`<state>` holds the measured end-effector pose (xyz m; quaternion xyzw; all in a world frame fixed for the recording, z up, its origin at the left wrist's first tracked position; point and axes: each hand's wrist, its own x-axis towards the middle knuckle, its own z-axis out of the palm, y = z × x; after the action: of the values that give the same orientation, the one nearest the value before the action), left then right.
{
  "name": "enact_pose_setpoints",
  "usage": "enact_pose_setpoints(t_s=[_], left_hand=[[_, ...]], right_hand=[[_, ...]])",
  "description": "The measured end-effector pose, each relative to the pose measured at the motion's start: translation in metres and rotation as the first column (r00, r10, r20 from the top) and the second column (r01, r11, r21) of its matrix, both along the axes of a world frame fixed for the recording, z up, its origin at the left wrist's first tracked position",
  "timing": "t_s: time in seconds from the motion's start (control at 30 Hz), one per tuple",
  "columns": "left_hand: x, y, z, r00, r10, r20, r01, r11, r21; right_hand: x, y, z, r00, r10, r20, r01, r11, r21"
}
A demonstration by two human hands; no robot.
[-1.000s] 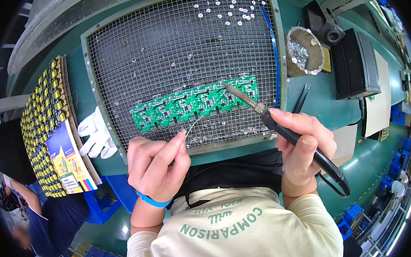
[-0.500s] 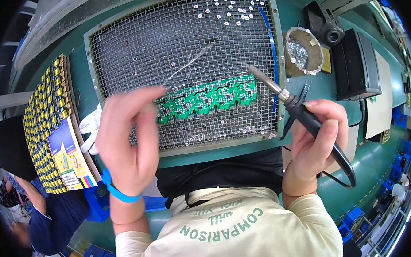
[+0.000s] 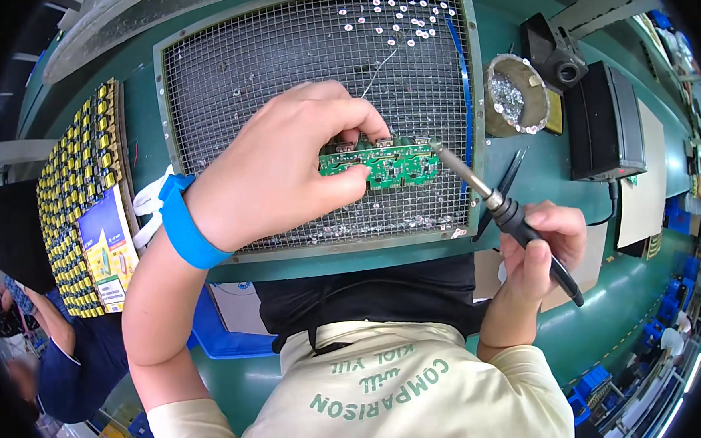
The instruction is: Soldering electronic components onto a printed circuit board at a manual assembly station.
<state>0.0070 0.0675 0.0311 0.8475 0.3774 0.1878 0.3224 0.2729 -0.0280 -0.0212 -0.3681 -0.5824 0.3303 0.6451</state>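
Observation:
My left hand [image 3: 294,154], with a blue wristband, grips a long green circuit board [image 3: 408,170] over the mesh. Its thumb presses the board's near face and its fingers reach over the far edge, hiding the left part. Silver connectors show along that far edge. My right hand [image 3: 551,247] is closed around the black handle of a soldering iron [image 3: 518,223]. The iron's tip points up and left, at or close to the board's right end; contact is unclear. Beyond my left fingers a thin pale wire [image 3: 379,74], resembling solder, lies across the mesh.
A framed wire mesh [image 3: 221,74] lies beneath, with several small white discs [image 3: 411,22]. Rightward are a cup of metal scraps [image 3: 542,99], an iron stand [image 3: 549,46], a black box [image 3: 614,126] and tweezers [image 3: 512,173]. Yellow components [image 3: 79,175] and a person [image 3: 95,367] are leftward.
My left hand has swung right and taken hold of the circuit board, whose far-edge connectors now show. The soldering iron has moved slightly down, its tip now near the board's right end.

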Motion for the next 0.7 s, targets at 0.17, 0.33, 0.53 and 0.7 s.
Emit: enact_pose_setpoints(t_s=[0.17, 0.33, 0.53, 0.7], left_hand=[[0.001, 0.004, 0.003, 0.999, 0.004, 0.038, 0.0, 0.993, -0.121], [0.001, 0.005, 0.002, 0.999, -0.011, 0.036, 0.017, 0.986, -0.165], [0.001, 0.004, -0.001, 0.999, -0.003, 0.048, 0.01, 0.988, -0.154], [0.001, 0.003, -0.002, 0.997, 0.006, 0.074, 0.006, 0.987, -0.159]], right_hand=[[0.003, 0.005, 0.003, 0.989, 0.021, 0.146, -0.031, 0.997, 0.07], [0.0, 0.008, 0.008, 0.956, 0.063, 0.287, -0.092, 0.992, 0.089], [-0.004, 0.01, 0.011, 0.928, 0.081, 0.363, -0.14, 0.98, 0.139], [-0.008, 0.008, 0.01, 0.93, 0.053, 0.365, -0.101, 0.988, 0.114]])
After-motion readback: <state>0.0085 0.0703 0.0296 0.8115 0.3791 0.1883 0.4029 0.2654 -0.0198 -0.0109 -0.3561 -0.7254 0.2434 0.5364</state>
